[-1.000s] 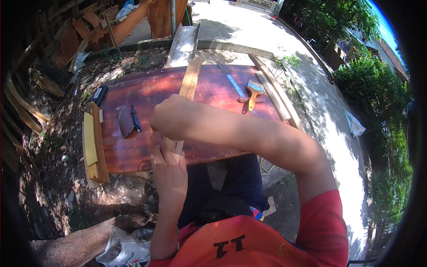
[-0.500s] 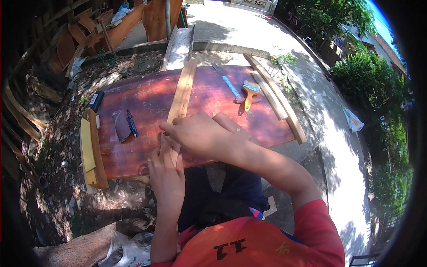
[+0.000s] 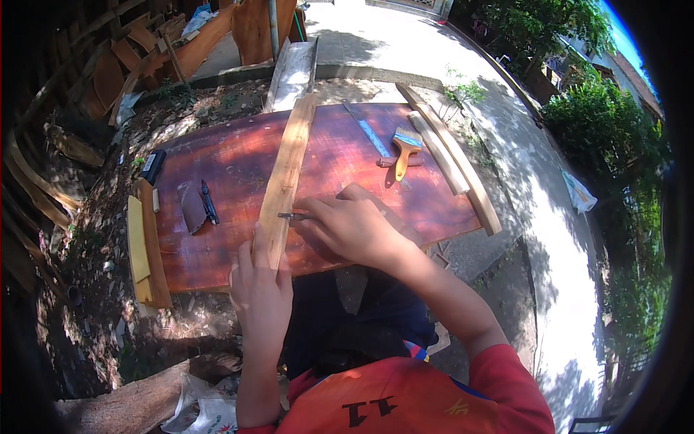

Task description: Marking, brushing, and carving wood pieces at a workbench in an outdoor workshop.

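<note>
A long light wooden strip point(image 3: 291, 159) lies across the reddish wooden table point(image 3: 217, 155). My left hand point(image 3: 258, 289) grips its near end. Just right of the strip, my right hand point(image 3: 350, 228) has its fingers closed on a small dark metal tool point(image 3: 296, 216), whose tip touches the strip; exactly what tool it is, I cannot tell. A yellow-handled paintbrush point(image 3: 405, 152) lies at the upper right beside a metal ruler point(image 3: 365, 132). Dark pens or tools point(image 3: 209, 202) and a brown sheet point(image 3: 191, 206) lie to the left.
Pale strips point(image 3: 437, 152) lie along the table's right edge, yellow and brown pieces point(image 3: 141, 239) at the left edge, with a black case point(image 3: 152, 165) behind them. Wooden boards point(image 3: 256, 29) stand behind, a log point(image 3: 137, 398) lies at lower left, and a concrete path point(image 3: 560, 289) runs along the right.
My right hand has moved right, off the top of the strip, uncovering it and the small tool's tip. My left hand has shifted slightly left along with the strip's near end.
</note>
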